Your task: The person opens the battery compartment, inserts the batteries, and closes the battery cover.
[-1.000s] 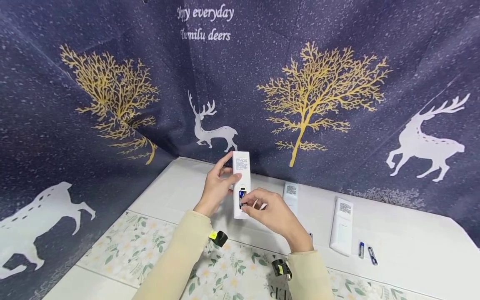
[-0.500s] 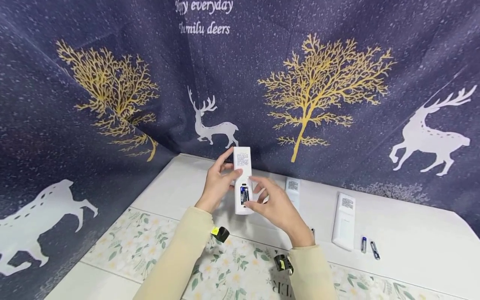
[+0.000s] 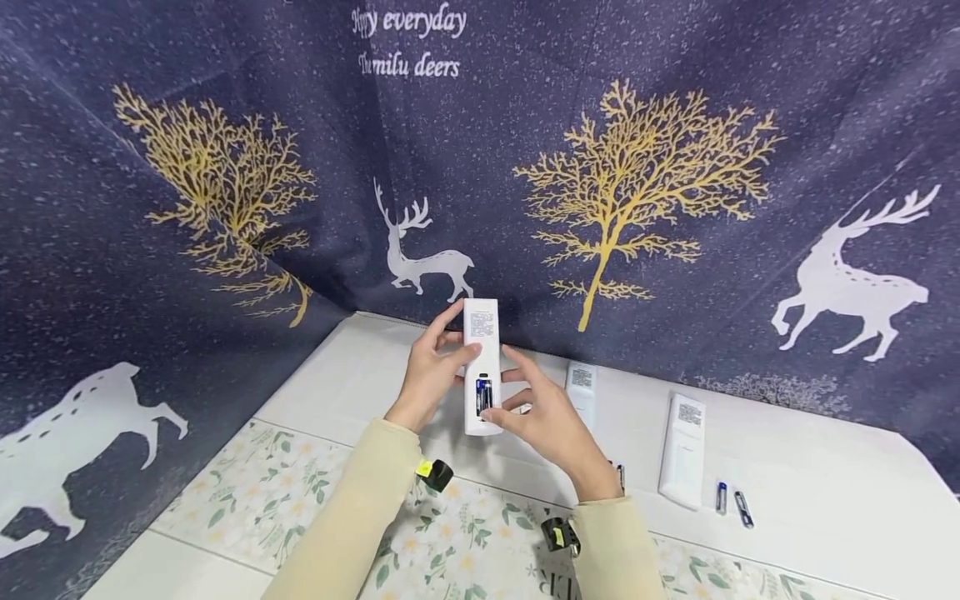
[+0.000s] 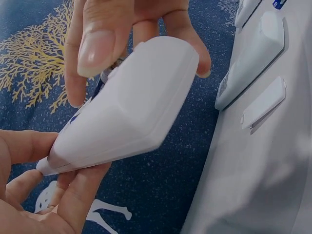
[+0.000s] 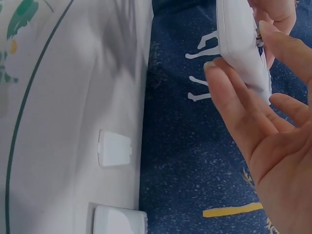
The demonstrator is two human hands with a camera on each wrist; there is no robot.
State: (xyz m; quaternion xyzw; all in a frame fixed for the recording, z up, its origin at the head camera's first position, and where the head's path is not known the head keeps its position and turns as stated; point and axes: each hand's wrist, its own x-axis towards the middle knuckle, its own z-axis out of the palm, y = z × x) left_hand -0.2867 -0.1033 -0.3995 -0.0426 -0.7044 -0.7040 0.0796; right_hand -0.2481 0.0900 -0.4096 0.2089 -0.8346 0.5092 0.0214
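A white remote control (image 3: 481, 329) is held up above the table, its back facing the head camera and its battery compartment uncovered. Dark blue batteries (image 3: 484, 397) lie inside the compartment. My left hand (image 3: 431, 375) grips the remote's left side, thumb across the back. On the other side, my right hand (image 3: 551, 421) has its thumb at the lower end of the batteries. In the right wrist view its other fingers (image 5: 226, 90) lie against the remote's opposite face. The left wrist view shows the remote's lower end (image 4: 141, 97) up close, largely hiding the batteries.
Two more white remotes, one partly behind my right hand (image 3: 582, 385) and another farther right (image 3: 682, 450), lie on the white table. Beside the latter are two loose batteries, one blue (image 3: 721, 497) and one darker (image 3: 743, 509). A small white cover (image 4: 265, 102) lies nearby. Printed cloth hangs behind.
My right fingers have moved off the compartment's middle to the remote's right side, with the thumb now at its lower end. The batteries show more plainly. The left hand keeps its grip.
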